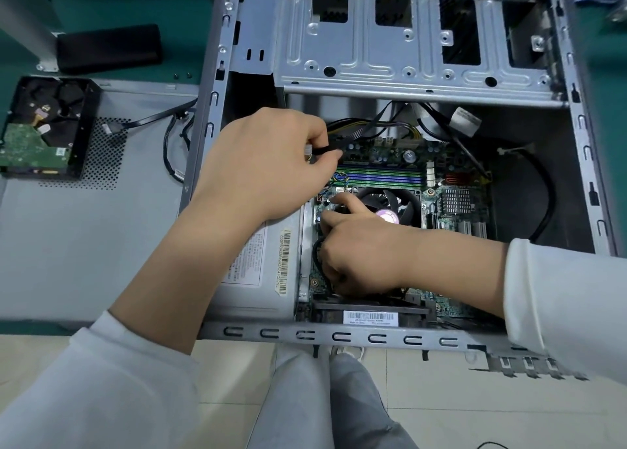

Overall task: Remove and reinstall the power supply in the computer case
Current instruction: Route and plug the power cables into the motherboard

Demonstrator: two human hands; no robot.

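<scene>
The open computer case lies on its side in front of me. The grey power supply, with a label and barcodes, sits in its lower left corner, partly hidden by my left forearm. My left hand hovers over the power supply's top and pinches a black cable with a white connector. My right hand reaches down onto the motherboard beside the CPU fan; its fingers curl around a black cable there, with the index finger stretched toward the fan.
A removed hard drive in a black bracket rests on the grey side panel to the left, with loose black cables trailing out of the case. The metal drive cage spans the case's far side. A black box lies beyond.
</scene>
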